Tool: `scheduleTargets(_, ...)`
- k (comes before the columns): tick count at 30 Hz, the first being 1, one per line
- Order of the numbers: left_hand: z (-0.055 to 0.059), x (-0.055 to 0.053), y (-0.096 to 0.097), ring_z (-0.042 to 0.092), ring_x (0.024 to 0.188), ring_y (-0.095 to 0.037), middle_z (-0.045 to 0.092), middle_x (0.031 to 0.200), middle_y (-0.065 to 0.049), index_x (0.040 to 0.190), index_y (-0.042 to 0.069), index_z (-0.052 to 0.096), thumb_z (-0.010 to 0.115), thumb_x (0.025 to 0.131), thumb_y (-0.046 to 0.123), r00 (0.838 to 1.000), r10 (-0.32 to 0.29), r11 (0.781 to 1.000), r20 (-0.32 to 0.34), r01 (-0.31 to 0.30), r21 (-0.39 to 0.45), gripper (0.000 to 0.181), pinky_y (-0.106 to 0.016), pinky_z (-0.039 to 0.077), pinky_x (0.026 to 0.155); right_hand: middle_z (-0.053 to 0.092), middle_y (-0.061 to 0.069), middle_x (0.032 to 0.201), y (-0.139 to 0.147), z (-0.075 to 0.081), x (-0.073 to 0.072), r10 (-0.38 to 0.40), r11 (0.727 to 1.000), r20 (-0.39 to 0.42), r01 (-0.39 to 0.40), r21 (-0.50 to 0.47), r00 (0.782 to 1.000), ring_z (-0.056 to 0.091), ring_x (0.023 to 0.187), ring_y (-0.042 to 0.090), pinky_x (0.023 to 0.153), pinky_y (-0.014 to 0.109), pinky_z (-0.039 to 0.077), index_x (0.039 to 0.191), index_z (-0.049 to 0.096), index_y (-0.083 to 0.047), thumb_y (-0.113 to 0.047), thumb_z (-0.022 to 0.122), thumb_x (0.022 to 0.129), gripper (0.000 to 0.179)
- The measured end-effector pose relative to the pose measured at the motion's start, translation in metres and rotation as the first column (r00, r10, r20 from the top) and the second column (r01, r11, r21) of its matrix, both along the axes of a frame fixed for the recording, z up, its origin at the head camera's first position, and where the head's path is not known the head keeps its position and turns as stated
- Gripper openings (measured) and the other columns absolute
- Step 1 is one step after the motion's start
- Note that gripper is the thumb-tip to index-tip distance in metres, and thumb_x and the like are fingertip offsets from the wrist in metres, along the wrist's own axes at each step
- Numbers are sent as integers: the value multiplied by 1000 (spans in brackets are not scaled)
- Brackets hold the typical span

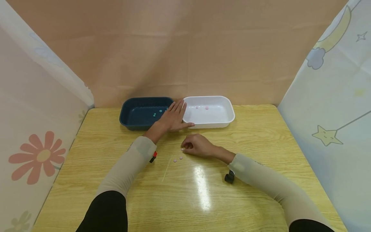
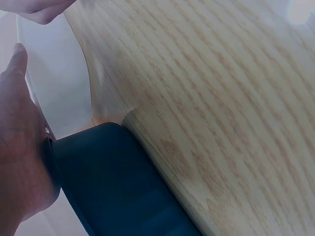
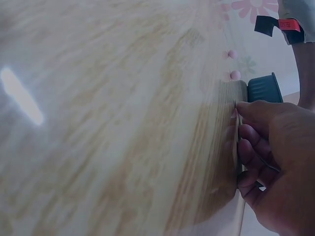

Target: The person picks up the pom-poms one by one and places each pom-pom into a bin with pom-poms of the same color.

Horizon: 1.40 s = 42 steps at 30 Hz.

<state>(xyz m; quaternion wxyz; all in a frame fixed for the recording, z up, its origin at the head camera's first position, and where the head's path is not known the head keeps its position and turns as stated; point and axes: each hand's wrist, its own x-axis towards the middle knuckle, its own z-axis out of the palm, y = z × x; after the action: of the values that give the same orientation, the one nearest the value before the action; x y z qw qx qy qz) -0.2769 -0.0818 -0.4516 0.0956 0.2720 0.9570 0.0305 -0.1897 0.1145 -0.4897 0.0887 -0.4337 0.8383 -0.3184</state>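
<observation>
My left hand [image 1: 173,118] lies with fingers extended across the adjoining rims of a dark blue bin [image 1: 136,127] and a white bin [image 1: 208,125]. Its thumb lies along the white bin's front edge. On the table in front of the bins, my right hand [image 1: 199,145] pinches a small pink bead [image 1: 182,149] between thumb and forefinger, low over the wood. Close to it on the near side lie two more pink beads [image 1: 178,159], also visible as round pink beads [image 3: 235,75] in the right wrist view.
Several teal beads [image 1: 160,111] are in the dark bin, and a few pink beads [image 1: 206,108] are in the white one. The bins stand side by side at the back of the wooden table [image 1: 145,199]. Brown sheeting [image 1: 188,51] hangs behind, with patterned panels left and right.
</observation>
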Motion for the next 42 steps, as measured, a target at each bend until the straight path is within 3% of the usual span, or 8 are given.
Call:
scheduleTargets(14, 1, 1, -1, -8, 165, -27, -8, 178, -14, 170, 5, -1, 36, 100, 82, 1000, -5, 1000, -15, 5, 15, 111, -43, -8, 132, 75, -2, 94, -1, -8, -2, -9, 1000, -53, 9, 12, 999, 68, 82, 4, 74, 22, 56, 100, 83, -13, -15, 79, 97, 6)
scheduleTargets(27, 0, 1, 0, -9, 165, -26, -9, 178, -13, 171, 6, -2, 35, 98, 84, 1000, 4, 1000, -11, -4, 14, 113, -43, -9, 132, 74, -4, 93, 12, -2, 4, -9, 1000, -40, 10, 16, 999, 67, 81, 3, 74, 23, 56, 99, 83, -13, -16, 80, 97, 5)
scheduleTargets(34, -1, 1, 0, -10, 165, -26, -9, 178, -14, 170, 5, -1, 35, 98, 84, 1000, 3, 1000, -21, -3, 1, 113, -43, -9, 132, 73, -7, 90, 28, 10, 3, -34, 999, -55, 33, -8, 998, 65, 79, 1, 72, 23, 56, 98, 83, -13, -13, 80, 95, 4)
scheduleTargets(42, 0, 2, 0, -8, 165, -27, -7, 178, -15, 170, 3, 1, 37, 99, 82, 1000, -2, 1000, -26, 2, 13, 112, -44, -8, 132, 73, -6, 87, 47, 29, -7, -58, 998, -93, 56, -24, 994, 65, 77, 7, 70, 30, 56, 98, 83, -10, -11, 81, 94, 5)
